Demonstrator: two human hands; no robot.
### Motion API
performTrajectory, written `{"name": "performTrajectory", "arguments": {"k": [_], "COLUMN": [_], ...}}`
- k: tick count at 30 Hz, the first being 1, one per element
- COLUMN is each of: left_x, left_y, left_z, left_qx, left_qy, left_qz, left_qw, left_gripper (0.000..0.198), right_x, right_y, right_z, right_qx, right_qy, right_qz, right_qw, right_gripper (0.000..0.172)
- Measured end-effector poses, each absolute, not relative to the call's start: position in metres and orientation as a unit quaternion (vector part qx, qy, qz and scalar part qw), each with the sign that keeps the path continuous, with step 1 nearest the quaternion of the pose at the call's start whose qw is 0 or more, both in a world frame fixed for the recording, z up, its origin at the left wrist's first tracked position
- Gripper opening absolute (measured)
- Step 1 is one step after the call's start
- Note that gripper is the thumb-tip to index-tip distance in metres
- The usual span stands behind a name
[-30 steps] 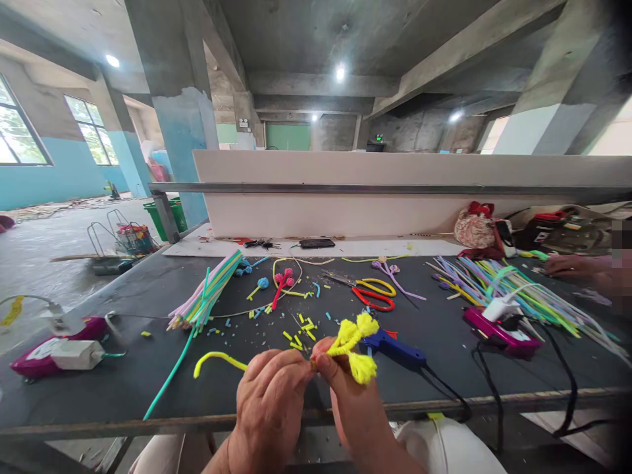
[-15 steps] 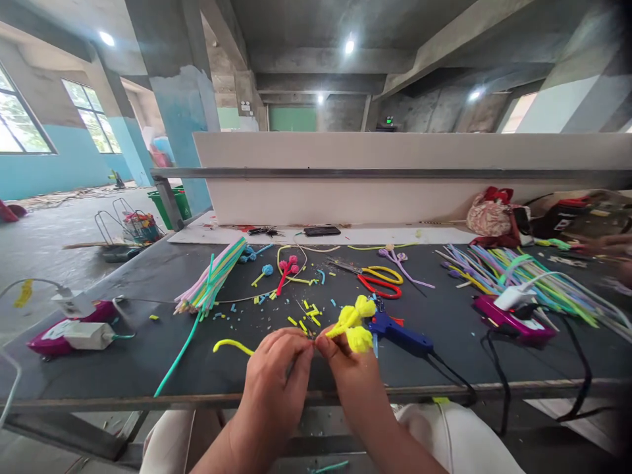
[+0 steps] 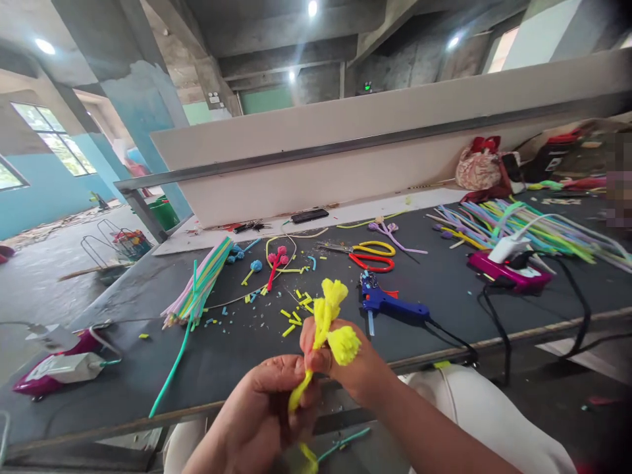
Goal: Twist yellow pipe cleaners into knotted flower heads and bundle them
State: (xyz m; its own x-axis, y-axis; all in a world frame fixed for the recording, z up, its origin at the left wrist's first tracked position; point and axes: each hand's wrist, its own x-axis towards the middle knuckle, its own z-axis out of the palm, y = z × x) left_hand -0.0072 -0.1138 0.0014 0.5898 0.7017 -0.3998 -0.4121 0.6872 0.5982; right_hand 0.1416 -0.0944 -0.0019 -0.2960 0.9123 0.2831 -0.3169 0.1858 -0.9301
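Observation:
A yellow pipe-cleaner flower [image 3: 344, 343] with fuzzy heads is pinched by my right hand [image 3: 345, 365] over the table's front edge. Below it, my left hand [image 3: 269, 401] closes round the yellow stem, whose lower end hangs down blurred. Beyond my hands lie short yellow cut pieces [image 3: 291, 322]. A blue glue gun [image 3: 395, 304] rests to the right, with red and yellow scissors [image 3: 370, 255] behind it. Further left are a red flower piece [image 3: 276, 263] and a blue one [image 3: 255, 266].
Pipe-cleaner bundles lie at left [image 3: 200, 283] and right [image 3: 523, 224]. Purple power strips [image 3: 511, 271] with cables sit on both sides. A phone [image 3: 309, 215], a purple flower piece [image 3: 385, 230] and a patterned bag [image 3: 478, 164] are at the back.
The view has tilted and shifted. The yellow flower now stands more upright in my right hand, and my left hand has moved down, around the stem. The yellow strand has left the tabletop.

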Motion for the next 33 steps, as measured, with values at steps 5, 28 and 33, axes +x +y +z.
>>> {"name": "performTrajectory", "arguments": {"k": [5,28,33], "left_x": [-0.003,-0.006,-0.008], "left_y": [-0.118,-0.11,-0.107], "left_z": [-0.002,-0.009,0.002], "left_qx": [0.235,0.759,0.624], "left_qy": [0.316,0.486,0.501], "left_qz": [0.354,0.415,0.407], "left_qw": [0.849,0.124,0.44], "left_gripper": [0.013,0.023,0.022], "right_x": [0.139,0.123,0.127], "right_y": [-0.087,-0.09,-0.095], "right_z": [-0.012,-0.011,-0.01], "right_qx": [-0.245,-0.473,-0.458], "right_qy": [-0.493,-0.511,-0.56], "right_qz": [0.629,0.455,0.446], "right_qw": [0.549,0.554,0.528], "right_gripper": [0.025,0.025,0.021]}}
